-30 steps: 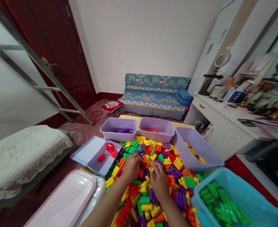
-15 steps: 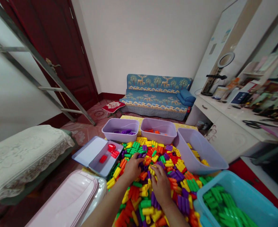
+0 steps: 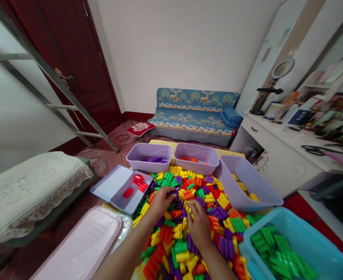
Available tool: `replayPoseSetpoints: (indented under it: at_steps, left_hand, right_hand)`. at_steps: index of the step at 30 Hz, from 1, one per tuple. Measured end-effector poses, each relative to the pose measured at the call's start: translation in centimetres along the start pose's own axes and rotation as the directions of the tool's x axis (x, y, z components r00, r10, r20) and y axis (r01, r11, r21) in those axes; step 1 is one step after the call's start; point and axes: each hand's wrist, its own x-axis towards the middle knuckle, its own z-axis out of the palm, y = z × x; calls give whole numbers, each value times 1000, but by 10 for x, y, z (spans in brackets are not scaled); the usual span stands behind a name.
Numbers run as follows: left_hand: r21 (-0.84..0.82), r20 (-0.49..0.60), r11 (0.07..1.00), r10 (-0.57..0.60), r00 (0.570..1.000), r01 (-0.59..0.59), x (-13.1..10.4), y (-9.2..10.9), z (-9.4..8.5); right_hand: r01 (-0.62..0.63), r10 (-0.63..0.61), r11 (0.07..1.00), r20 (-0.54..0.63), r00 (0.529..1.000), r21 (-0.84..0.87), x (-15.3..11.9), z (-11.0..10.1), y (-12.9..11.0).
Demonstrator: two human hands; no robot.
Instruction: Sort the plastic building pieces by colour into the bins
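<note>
A heap of bullet-shaped plastic building blocks (image 3: 183,247) in yellow, green, purple, orange and red covers the table in front of me. My left hand (image 3: 162,202) is over the heap's middle, thumb and fingers closed on a purple block (image 3: 173,192) that they partly hide. Just to its right, my right hand (image 3: 199,223) rests low on the heap with its fingers curled round a yellow block (image 3: 189,210). Most of that block's far side is covered by the fingers.
Lilac bins hold purple blocks (image 3: 155,160), orange blocks (image 3: 194,160) and yellow blocks (image 3: 242,186). A lidded box (image 3: 121,201) at left has a few red blocks; a blue bin (image 3: 308,233) at right has green ones. A pink lid (image 3: 80,245) lies front left.
My left hand has shifted slightly left and its fingers have drawn together on a purple block. My right hand stays nearly in place at the yellow block. The view has tilted a little.
</note>
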Motion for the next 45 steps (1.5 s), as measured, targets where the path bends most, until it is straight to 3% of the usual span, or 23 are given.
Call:
replayPoseSetpoints:
  at_steps: [6,11,15,19,23,25,27,31,36,39,42,45]
  left_hand:
    - [-14,-3,998,-61,998,61,9,1,-19]
    - [-74,25,973,-220,975,221,7,0,-16]
    - [-47,26,960,-274,961,275,4,-1,-16]
    - [40,-24,981,-186,982,187,-1,7,-24]
    - [84,67,996,6,998,-12,-9,18,-26]
    - [-41,92,999,12,996,-8,-10,20,-22]
    - [-259,74,961,-83,994,100,-6,21,-18]
    - [-543,39,803,-270,962,247,22,22,-19]
    - [-675,-73,711,-333,940,199,82,28,-53]
    - [-672,-116,724,-312,943,157,99,29,-67]
    - [-596,-132,794,-244,961,120,81,25,-60]
    - [-484,-131,872,-159,979,76,37,14,-33]
  right_hand:
    - [5,-5,1000,-3,1000,14,0,0,-1]
    - [3,-3,1000,7,1000,2,0,1,-1]
    - [10,-10,1000,-2,1000,8,0,0,-1]
    - [21,-21,1000,4,1000,14,0,-1,-2]
    - [22,-22,1000,26,999,1,-1,1,1]
    - [24,-23,1000,24,999,-6,-2,3,3]
    - [22,-22,1000,13,1000,-16,-3,5,5]
    - [10,-10,999,0,1000,-36,-4,7,6]
    - [24,-24,1000,5,1000,-18,-2,4,3]
    - [20,-20,1000,-6,1000,-22,-2,3,2]
    - [12,-12,1000,-15,1000,-19,-1,3,1]
    - [8,-8,1000,-7,1000,3,-1,1,-1]
